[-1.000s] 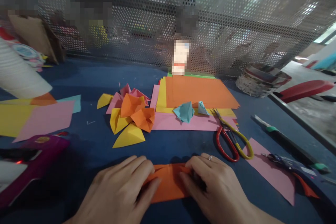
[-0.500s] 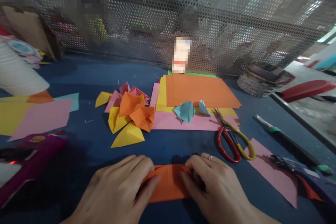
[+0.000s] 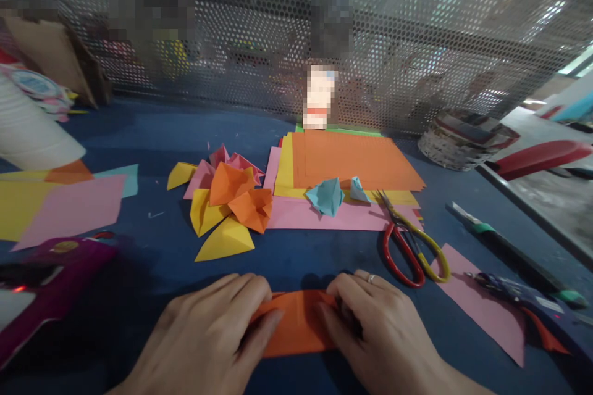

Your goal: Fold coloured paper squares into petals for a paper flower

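Note:
An orange sheet of paper [image 3: 299, 324], folded over into a wide strip, lies at the front of the blue table. My left hand [image 3: 217, 321] grips its left end, thumb on the near side and fingers curled over the far edge. At the right end my right hand [image 3: 375, 315], with a ring on one finger, pinches it the same way. The fingertips are partly hidden behind the fold. Beyond my left hand sits a cluster of folded yellow, pink and orange paper pieces [image 3: 231, 188]. Scissors [image 3: 403, 247] with red and yellow handles lie past my right hand.
Stacked coloured sheets [image 3: 356, 157] lie ahead, with folded blue pieces [image 3: 328, 196] on them. A craft knife [image 3: 514, 253] and a glue gun [image 3: 532, 302] are at right, a purple device [image 3: 55, 284] at left. A basket [image 3: 463, 139] stands near a perforated metal screen [image 3: 259, 31].

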Available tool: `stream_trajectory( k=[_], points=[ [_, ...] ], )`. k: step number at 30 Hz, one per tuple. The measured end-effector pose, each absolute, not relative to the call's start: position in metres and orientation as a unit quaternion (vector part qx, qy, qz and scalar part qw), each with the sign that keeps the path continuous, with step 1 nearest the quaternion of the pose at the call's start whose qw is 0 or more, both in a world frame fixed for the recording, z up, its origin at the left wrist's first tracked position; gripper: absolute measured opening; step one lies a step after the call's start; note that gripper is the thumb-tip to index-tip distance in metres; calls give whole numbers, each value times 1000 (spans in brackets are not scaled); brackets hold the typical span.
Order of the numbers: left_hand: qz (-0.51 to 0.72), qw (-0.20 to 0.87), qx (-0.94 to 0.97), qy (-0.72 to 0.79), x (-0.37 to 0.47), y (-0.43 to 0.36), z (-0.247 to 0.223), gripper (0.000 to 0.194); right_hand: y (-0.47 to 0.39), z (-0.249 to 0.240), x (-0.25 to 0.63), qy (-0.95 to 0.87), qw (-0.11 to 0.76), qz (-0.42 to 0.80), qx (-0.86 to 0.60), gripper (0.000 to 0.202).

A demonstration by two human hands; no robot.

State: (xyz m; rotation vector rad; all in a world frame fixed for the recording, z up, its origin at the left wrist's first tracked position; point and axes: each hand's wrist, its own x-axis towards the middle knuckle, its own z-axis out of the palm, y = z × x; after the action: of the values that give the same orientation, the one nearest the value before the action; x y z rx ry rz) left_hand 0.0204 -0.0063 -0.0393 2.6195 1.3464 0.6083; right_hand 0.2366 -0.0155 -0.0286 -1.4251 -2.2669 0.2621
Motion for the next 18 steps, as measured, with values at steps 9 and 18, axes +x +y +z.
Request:
stream_trajectory(
  k=[9,18],
  points=[
    [223,6,871,438,15,-9,-47,15,-16,-31,235,-826,205,71,-519,17],
    [303,-76,920,238,22,-14,-54,40,-17,-32,236,-829,199,68,-518,18]
  ],
)
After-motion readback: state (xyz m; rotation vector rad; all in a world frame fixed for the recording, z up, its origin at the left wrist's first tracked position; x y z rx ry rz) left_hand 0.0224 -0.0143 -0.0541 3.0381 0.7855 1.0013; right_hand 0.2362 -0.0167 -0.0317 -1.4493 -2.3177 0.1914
